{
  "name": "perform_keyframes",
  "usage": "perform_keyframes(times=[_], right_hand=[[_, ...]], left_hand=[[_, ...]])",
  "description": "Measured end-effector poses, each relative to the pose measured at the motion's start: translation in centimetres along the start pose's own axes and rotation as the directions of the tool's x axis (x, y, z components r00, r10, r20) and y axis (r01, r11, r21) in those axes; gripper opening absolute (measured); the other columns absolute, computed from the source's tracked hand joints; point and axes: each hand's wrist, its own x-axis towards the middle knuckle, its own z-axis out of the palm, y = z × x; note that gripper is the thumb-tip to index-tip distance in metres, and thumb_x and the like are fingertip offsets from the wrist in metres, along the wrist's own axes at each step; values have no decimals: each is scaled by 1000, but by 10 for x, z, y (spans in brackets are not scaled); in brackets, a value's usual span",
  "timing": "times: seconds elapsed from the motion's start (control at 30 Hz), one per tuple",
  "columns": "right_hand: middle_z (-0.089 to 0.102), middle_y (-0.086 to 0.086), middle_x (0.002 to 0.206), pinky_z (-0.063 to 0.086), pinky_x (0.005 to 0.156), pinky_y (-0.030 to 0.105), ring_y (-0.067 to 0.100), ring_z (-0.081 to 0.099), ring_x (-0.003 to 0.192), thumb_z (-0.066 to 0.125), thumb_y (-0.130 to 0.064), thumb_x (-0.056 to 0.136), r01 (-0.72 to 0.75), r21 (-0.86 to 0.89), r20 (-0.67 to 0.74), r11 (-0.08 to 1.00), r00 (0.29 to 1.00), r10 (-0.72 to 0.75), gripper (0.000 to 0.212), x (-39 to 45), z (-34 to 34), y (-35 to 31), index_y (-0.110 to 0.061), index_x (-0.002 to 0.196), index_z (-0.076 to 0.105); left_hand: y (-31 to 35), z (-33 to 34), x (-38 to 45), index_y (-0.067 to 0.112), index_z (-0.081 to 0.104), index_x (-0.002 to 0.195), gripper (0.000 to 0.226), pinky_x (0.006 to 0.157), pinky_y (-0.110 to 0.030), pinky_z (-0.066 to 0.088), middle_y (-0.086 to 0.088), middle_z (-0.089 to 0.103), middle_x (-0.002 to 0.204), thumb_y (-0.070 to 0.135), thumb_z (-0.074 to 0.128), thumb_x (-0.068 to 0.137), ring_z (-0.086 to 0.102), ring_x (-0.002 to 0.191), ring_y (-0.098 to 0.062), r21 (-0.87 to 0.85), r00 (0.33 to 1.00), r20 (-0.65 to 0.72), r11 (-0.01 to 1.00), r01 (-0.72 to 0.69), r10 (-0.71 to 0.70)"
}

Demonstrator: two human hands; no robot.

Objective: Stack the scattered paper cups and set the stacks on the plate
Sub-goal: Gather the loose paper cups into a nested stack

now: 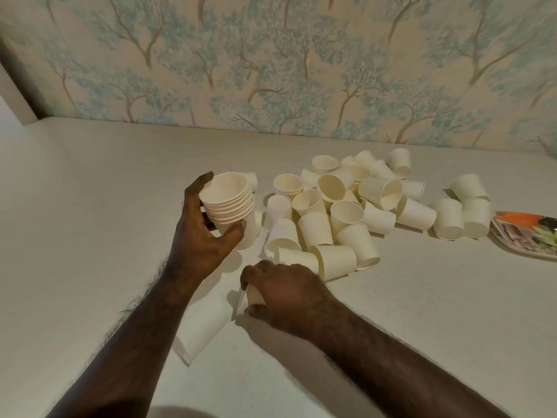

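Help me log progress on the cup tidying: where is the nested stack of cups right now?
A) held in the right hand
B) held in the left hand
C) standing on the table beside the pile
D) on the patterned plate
B: the left hand grips the nested stack above the table; the plate holds no cups in view.

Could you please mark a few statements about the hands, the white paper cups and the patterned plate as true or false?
1. The left hand holds an upright stack of nested white paper cups. True.
2. The right hand is empty and lifted. False: it is low at the table, closed on a single white paper cup.
3. The patterned plate already carries stacks. False: no cups are on its visible part.
4. Loose cups lie heaped on the pale table. True.
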Motion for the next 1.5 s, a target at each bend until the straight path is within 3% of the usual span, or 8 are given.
perform_keyframes(times=[0.2, 0.37, 0.5, 0.6, 0.77, 1.0, 1.33, 1.5], right_hand=[[64, -12, 112, 44, 66, 24, 9, 61, 89, 60, -59, 83, -172, 135, -224, 976, 954, 199, 34, -11, -21, 25, -36, 107, 57], [63, -22, 104, 52, 62, 27, -6, 60, 77, 51, -70, 80, -291, 316, -346, 903, 851, 395, 34, -22, -53, 58, -42, 98, 54], [65, -21, 101, 57, 62, 36, -7, 62, 79, 52, -65, 83, -154, 510, -554, 846, 694, 460, 30, -23, -82, 68, -40, 99, 56], [65, -19, 105, 57, 62, 38, -6, 63, 82, 55, -60, 86, -69, 527, -620, 847, 651, 439, 27, -16, -98, 61, -39, 102, 57], [62, -19, 111, 57, 64, 38, -1, 64, 83, 54, -59, 87, -53, 447, -609, 893, 713, 347, 28, 1, -107, 42, -37, 104, 56], [60, -16, 124, 44, 61, 20, 1, 62, 84, 48, -62, 89, -157, 230, -483, 960, 839, 253, 38, 17, -104, 30, -38, 118, 53], [58, -12, 130, 53, 77, 30, 9, 62, 101, 40, -61, 94, -150, 128, -339, 980, 922, 185, 45, 23, -102, 19, -33, 126, 55], [60, -10, 125, 48, 70, 28, 10, 62, 97, 35, -64, 94, -153, 95, -358, 984, 917, 177, 49, 20, -104, 23, -32, 124, 55]], left_hand=[[-6, 7, 5, 36, 25, 142, 95, 91, -33, 53, 6, 39, 140, 14, 83, 69, 51, 122, -25, -47, 1000, 15, 999, -8, 9], [-6, 3, 7, 39, 24, 141, 95, 92, -38, 53, 7, 39, 139, 26, 79, 66, 51, 121, -25, -77, 1000, -20, 997, 0, -1], [-7, 3, 6, 41, 23, 142, 96, 89, -32, 54, 5, 40, 141, 34, 77, 64, 53, 118, -24, -38, 1000, 9, 999, -13, 13], [-9, 7, 2, 40, 22, 143, 98, 88, -30, 54, 3, 43, 139, 38, 79, 63, 55, 115, -20, -23, 997, 71, 1000, -14, 15], [-8, 12, 0, 46, 16, 142, 106, 89, -37, 55, 9, 44, 138, 57, 80, 58, 56, 114, -17, 26, 991, 135, 1000, -5, 2], [-9, 9, -2, 55, 7, 140, 107, 89, -41, 54, 8, 44, 140, 70, 70, 55, 56, 115, -17, 91, 987, 162, 996, -17, 2], [-15, 5, -3, 44, 9, 145, 108, 89, -43, 55, 9, 41, 141, 47, 80, 63, 54, 118, -16, 55, 986, 164, 997, -53, 43], [-15, 3, -4, 47, 8, 143, 107, 89, -46, 55, 4, 44, 141, 54, 77, 62, 56, 117, -19, 76, 985, 169, 996, -49, 35]])
